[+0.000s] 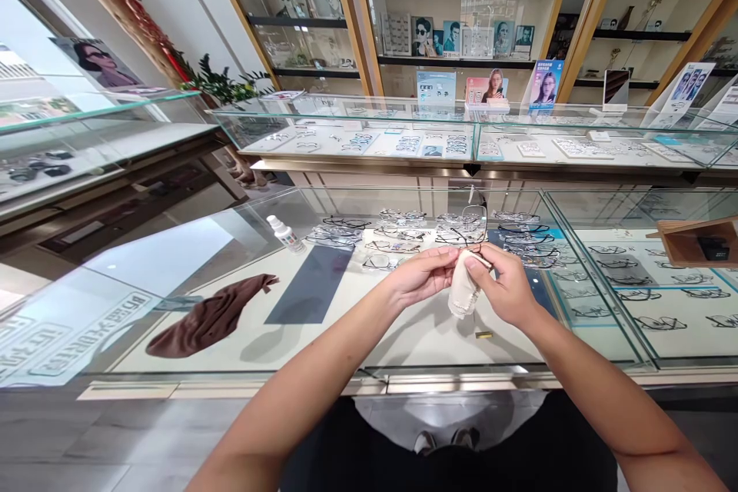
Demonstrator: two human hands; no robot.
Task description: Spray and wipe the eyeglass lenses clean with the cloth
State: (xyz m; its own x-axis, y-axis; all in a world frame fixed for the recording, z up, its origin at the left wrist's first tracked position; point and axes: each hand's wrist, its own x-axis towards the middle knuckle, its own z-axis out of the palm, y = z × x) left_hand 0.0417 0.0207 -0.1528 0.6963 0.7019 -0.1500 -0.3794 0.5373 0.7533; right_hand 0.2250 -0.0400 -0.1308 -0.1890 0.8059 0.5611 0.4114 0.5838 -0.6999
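Observation:
Both hands meet above a glass display counter (pixel 403 369). My left hand (pixel 423 275) pinches a pair of thin dark-framed glasses (pixel 473 227), whose lens stands up above the fingers. My right hand (pixel 504 284) is closed on a small pale cleaning cloth (pixel 464 290) and presses it against the frame. The cloth hangs down between the two hands.
A brown cloth (pixel 211 315) lies on the counter glass at the left. A small white spray bottle (pixel 285 234) lies further back. Rows of glasses (pixel 403 234) fill the case below. A wooden stand (pixel 700 241) sits at the right. More display cases and shelves stand behind.

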